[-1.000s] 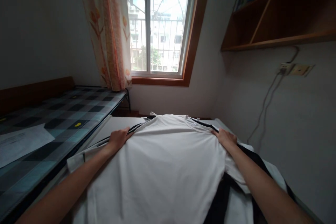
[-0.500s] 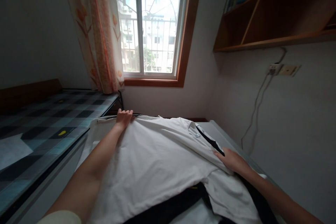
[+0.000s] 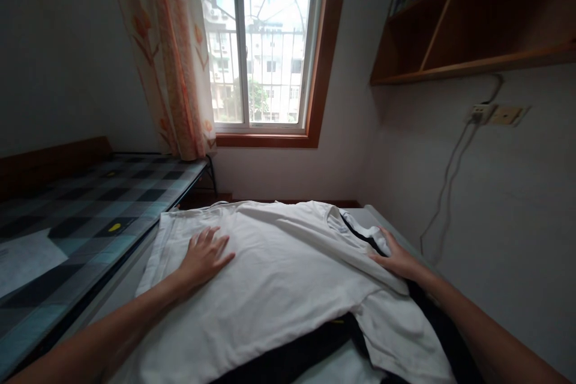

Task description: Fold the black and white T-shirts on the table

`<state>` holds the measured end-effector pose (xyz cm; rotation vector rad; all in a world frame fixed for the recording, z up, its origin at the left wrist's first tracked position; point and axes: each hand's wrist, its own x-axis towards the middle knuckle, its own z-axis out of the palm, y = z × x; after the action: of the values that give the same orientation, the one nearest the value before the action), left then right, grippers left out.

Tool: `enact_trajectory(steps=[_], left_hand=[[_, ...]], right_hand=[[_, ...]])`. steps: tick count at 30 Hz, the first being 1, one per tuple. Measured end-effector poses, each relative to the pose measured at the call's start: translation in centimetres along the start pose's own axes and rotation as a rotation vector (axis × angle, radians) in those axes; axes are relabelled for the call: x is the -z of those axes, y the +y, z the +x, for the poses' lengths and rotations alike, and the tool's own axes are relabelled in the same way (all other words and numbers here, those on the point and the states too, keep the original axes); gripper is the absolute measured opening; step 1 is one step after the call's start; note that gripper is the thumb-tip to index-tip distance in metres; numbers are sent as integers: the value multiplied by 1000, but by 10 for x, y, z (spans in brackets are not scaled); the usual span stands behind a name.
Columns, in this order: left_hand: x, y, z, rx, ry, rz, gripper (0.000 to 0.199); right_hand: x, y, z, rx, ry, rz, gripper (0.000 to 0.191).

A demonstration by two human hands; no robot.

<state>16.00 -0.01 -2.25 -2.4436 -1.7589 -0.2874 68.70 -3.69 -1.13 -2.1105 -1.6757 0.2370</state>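
Note:
A white T-shirt (image 3: pixel 270 276) lies spread out, its collar toward the right and a short sleeve toward me. My left hand (image 3: pixel 204 256) rests on the left part of the shirt, open, with its fingers spread. At the shoulder beside the collar is my right hand (image 3: pixel 396 257), thumb and fingers apart, touching the fabric; some of its fingertips are hard to make out. Black cloth (image 3: pixel 297 348) shows beneath the T-shirt near me and along its right side.
The shirt lies on a pale surface (image 3: pixel 360 216) against the right wall. To the left is a bed with a checked mattress (image 3: pixel 135 195) and a white paper sheet (image 3: pixel 29 261) on it. A wooden shelf (image 3: pixel 472 60) and a socket with hanging cables (image 3: pixel 482 113) are at right.
My left hand has let go of the shirt's far edge and moved nearer, onto the cloth, fingers spreading. My right hand's fingers have opened at the shoulder.

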Motion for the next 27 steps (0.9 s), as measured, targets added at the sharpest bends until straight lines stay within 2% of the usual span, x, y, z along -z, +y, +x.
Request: enact_trajectory(steps=[3, 5, 8, 11, 15, 20, 27], left_hand=[[13, 8, -42, -85, -188, -76, 83], [19, 9, -65, -43, -265, -84, 94], [21, 3, -89, 126, -282, -55, 98], [14, -3, -102, 212, -244, -48, 92], [6, -5, -102, 223, -190, -45, 84], [4, -12, -86, 188, -181, -55, 83], [0, -28, -57, 144, -176, -63, 82]], right_hand=[[2, -9, 1, 98, -120, 79, 94], [0, -15, -2, 179, -218, 76, 87], [-9, -23, -11, 216, -310, -30, 60], [-21, -32, -19, 143, -265, -161, 48], [-27, -45, -24, 97, -171, -282, 46], [-31, -55, -20, 68, -90, -385, 48], [-43, -66, 9, 2, -13, -411, 51]])
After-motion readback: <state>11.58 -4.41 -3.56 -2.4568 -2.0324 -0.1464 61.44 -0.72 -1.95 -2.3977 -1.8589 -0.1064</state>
